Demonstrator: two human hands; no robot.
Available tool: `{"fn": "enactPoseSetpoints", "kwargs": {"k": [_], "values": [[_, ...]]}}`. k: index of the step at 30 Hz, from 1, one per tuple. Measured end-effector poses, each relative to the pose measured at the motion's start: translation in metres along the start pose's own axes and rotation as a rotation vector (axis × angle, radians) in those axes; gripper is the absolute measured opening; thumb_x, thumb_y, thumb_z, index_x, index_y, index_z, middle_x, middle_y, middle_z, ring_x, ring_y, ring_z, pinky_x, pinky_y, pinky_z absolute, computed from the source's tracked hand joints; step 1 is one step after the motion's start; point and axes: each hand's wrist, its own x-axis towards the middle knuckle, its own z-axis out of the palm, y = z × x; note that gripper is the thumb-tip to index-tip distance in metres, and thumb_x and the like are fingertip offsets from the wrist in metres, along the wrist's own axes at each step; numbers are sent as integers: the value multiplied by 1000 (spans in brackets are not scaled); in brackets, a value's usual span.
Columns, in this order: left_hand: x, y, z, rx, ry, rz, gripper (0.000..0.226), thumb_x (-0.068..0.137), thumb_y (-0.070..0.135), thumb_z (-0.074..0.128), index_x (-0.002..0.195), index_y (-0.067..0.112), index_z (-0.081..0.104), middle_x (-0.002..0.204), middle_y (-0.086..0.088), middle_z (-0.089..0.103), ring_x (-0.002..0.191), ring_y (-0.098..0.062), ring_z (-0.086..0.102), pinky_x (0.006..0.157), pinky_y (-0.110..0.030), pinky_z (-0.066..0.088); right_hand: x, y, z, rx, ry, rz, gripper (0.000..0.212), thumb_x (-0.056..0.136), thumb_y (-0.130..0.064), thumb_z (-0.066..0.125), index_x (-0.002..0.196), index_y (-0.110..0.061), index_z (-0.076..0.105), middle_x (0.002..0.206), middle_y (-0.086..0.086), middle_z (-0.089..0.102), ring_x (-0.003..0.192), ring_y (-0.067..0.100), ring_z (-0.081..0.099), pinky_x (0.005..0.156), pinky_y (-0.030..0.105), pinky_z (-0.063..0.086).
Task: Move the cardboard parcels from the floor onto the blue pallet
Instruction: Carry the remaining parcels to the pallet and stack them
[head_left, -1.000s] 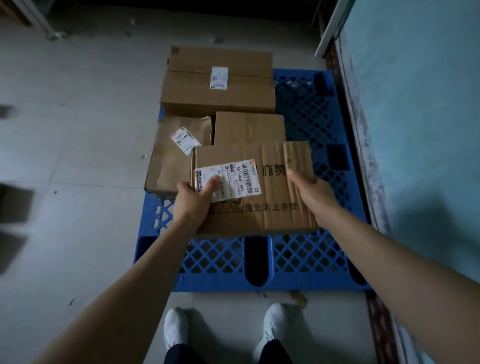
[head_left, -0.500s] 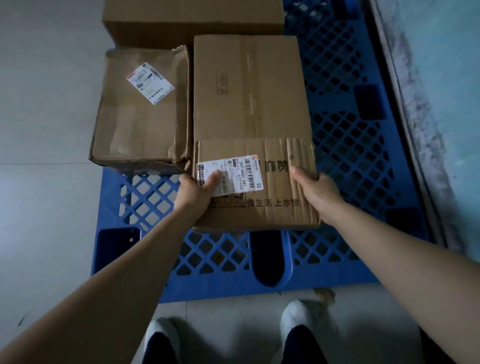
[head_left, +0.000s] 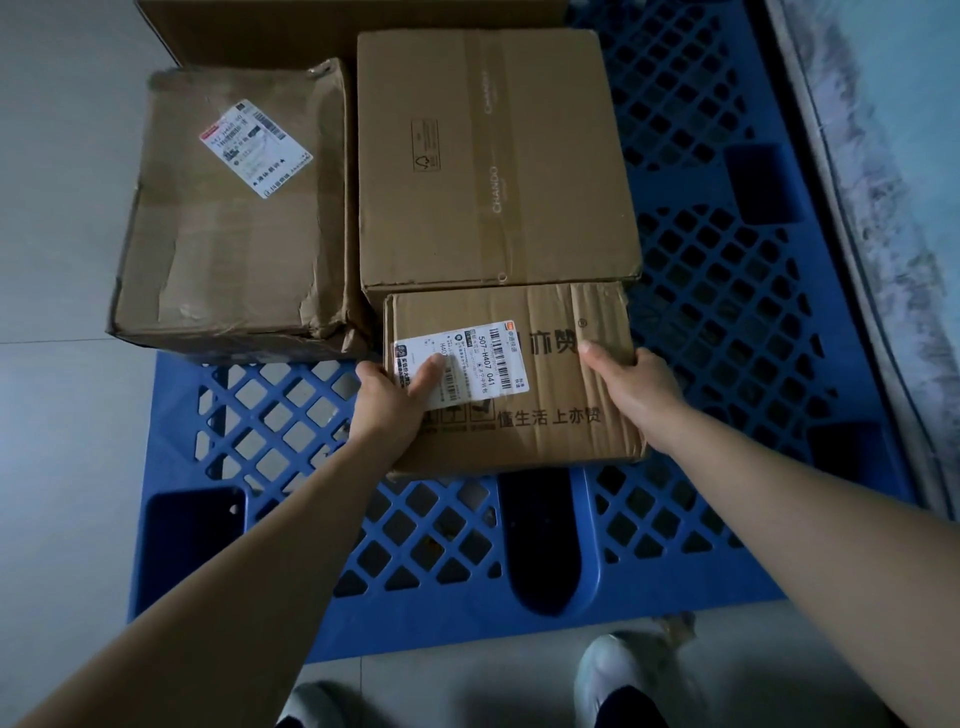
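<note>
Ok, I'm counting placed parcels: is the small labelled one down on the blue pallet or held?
Held: left hand and right hand grip the small labelled parcel over the blue pallet; whether its underside rests there, cannot tell.

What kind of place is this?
Likely a storeroom or parcel depot: a blue pallet on bare tiled floor, cardboard parcels on it, left hand and right hand gripping another parcel.

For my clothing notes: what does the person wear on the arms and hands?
The left forearm and right forearm are bare to the frame edge, no sleeves in view. The left hand and the right hand have no gloves; no watch, ring or bracelet is visible.
</note>
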Motion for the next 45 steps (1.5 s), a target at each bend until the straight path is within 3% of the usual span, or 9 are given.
{"fn": "enactPoseSetpoints", "kwargs": {"k": [5, 12, 15, 18, 27, 30, 35, 39, 45], "values": [[-12, 17, -16, 15, -23, -23, 72, 88, 51, 58, 137, 9, 28, 120, -9, 55, 95, -21, 58, 74, -32, 50, -30, -24, -6, -163, 183, -127, 71, 91, -49, 54, 146, -12, 30, 147, 9, 41, 129, 28, 45, 94, 35, 42], [-70, 93, -81, 33, 89, 125, 58, 91, 51, 54, 123, 4, 46, 104, -8, 63, 68, -7, 52, 56, -22, 37, -114, -109, -39, -79, 90, -382, 47, 94, -40, 52, 133, -14, 49, 136, 2, 52, 121, 16, 50, 89, 21, 36], [-109, 138, -124, -26, 120, 186, 65, 92, 52, 51, 134, 4, 39, 120, -9, 55, 90, -11, 54, 77, -26, 39, -164, -162, -56, -59, 20, -522, 48, 94, -43, 51, 130, -12, 51, 130, 1, 57, 117, 14, 54, 97, 26, 43], [-151, 186, -173, -122, 174, 259, 64, 93, 53, 46, 135, 5, 41, 128, -8, 54, 107, -19, 52, 84, -30, 39, -218, -219, -75, -40, -57, -632, 45, 94, -43, 50, 126, -12, 54, 124, 1, 61, 110, 12, 58, 88, 20, 46], [-298, 301, -338, -268, 273, 564, 45, 98, 42, 42, 115, 1, 50, 97, -15, 55, 95, -23, 58, 70, -28, 43, -401, -372, -126, 106, -140, -921, 43, 93, -40, 52, 120, -7, 59, 115, 3, 66, 108, 12, 61, 90, 18, 48], [-347, 330, -390, -331, 291, 684, 40, 96, 46, 39, 116, 12, 49, 109, -3, 56, 107, -19, 56, 85, -29, 46, -460, -413, -134, 151, -134, -1012, 38, 94, -39, 51, 117, -9, 59, 108, -4, 65, 101, 6, 61, 85, 8, 46], [-416, 354, -468, -408, 284, 861, 45, 88, 64, 39, 104, 23, 50, 100, 3, 56, 105, -24, 58, 82, -26, 44, -552, -459, -139, 275, -117, -1128, 37, 94, -36, 49, 117, -8, 58, 99, -10, 61, 89, -11, 56, 77, 0, 41], [-462, 358, -521, -464, 328, 995, 47, 74, 71, 40, 96, 31, 52, 107, -12, 59, 105, -29, 58, 90, -38, 46, -611, -482, -138, 309, -107, -1222, 51, 90, -49, 48, 119, -8, 58, 96, -19, 59, 83, -24, 53, 71, -3, 37], [-510, 344, -568, -601, 367, 1129, 42, 76, 62, 45, 96, 26, 54, 96, -7, 55, 95, -27, 55, 82, -29, 45, -670, -505, -127, 353, -198, -1292, 40, 96, -35, 46, 117, -5, 59, 70, -19, 56, 61, -16, 53, 57, 1, 37]]}}
